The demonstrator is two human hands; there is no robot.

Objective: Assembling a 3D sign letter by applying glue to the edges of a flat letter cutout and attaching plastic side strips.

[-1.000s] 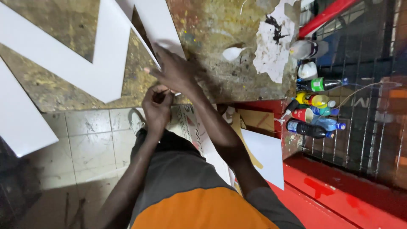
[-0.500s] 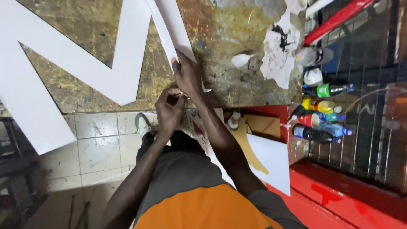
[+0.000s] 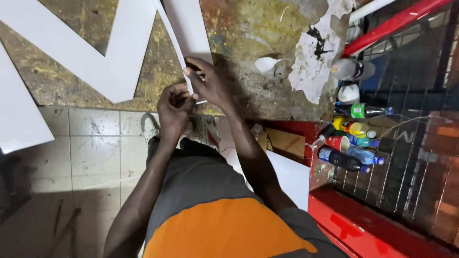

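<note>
Both hands are working at the near edge of a paint-stained worktable: the right hand is lying flat with fingers spread, pressing down on a white board strip, while the left hand is curling its fingers together against the strip's lower end, at about seven o'clock from the right hand. Whether the left hand is pinching a tool I cannot tell. The strip is running from between the hands toward twelve o'clock, off the top of the view.

At ten o'clock from the hands, a large white cut-out shape is lying across the table, and a second white sheet is hanging over the tiled floor at nine o'clock. At five o'clock, another white panel is leaning beside a red frame. At three o'clock, a cluster of bottles is standing against a metal grille. A torn white paint patch is sitting at two o'clock, with a small white scrap just beside it.
</note>
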